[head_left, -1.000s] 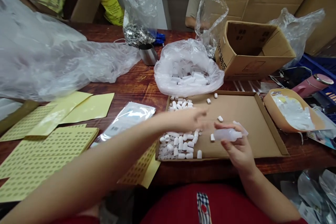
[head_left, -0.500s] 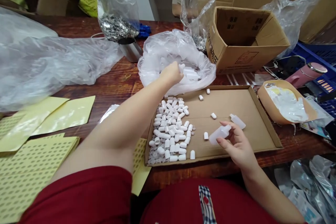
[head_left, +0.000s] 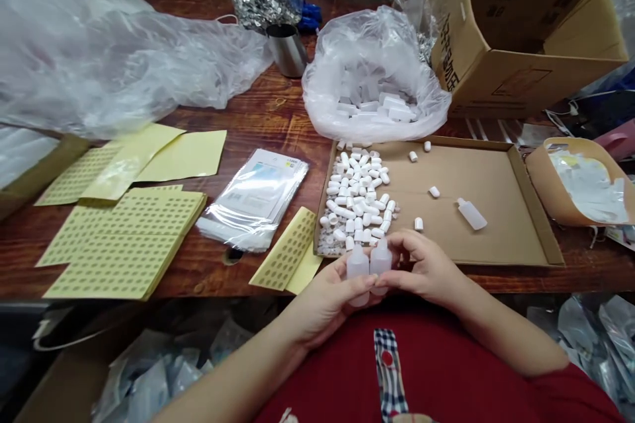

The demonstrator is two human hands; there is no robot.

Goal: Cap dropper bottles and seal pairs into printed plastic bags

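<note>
Two small bottles are held side by side, necks up, at lower centre of frame — milky, translucent, thin necks exposed. One is pinched by the left hand, the other by the right hand; both grips are drawn close together. Near rim of the cardboard tray is sited just beyond. Tray's left end is crowded by white caps; bare cardboard at right is bounded by low walls — shared by scattered caps and a loose bottle.
</note>
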